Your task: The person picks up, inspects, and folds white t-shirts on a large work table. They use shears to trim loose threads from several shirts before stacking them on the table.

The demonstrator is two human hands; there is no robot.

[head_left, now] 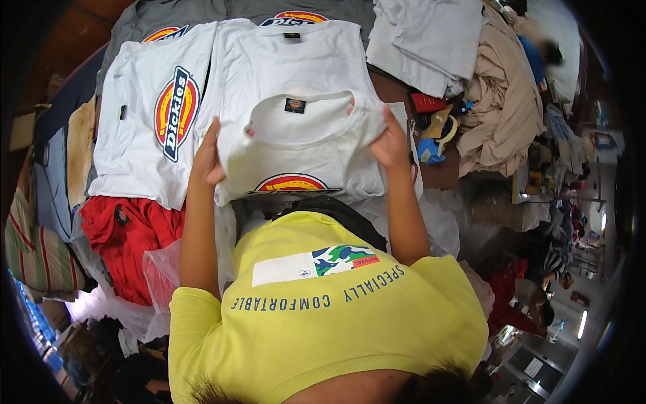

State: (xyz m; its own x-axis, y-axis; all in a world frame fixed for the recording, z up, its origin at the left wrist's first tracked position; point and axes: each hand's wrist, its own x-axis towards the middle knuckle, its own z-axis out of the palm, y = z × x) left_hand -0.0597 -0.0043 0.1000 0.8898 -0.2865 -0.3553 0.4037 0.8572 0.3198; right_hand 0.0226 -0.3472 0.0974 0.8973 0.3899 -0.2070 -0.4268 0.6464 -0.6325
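A white sleeveless shirt (pixel 306 156) hangs between my two hands in front of my body, its round neck opening toward me and a dark label inside the collar. Part of a red and yellow print shows along its lower edge. My left hand (pixel 208 158) grips its left side, with the thumb pointing inward. On the right side, my right hand (pixel 392 143) has its fingers closed round the shirt's shoulder edge. Cloth close to both hands is slightly blurred. Beneath it another white sleeveless shirt (pixel 296 64) lies spread out on the table.
Left of the shirts lies a white shirt (pixel 134 87) with a large round print. Red garments (pixel 131 236) sit in clear plastic nearer me. Folded white cloth (pixel 424 44), beige fabric (pixel 501 101), a tape roll (pixel 447 131) and a red box-like item (pixel 428 103) are at right.
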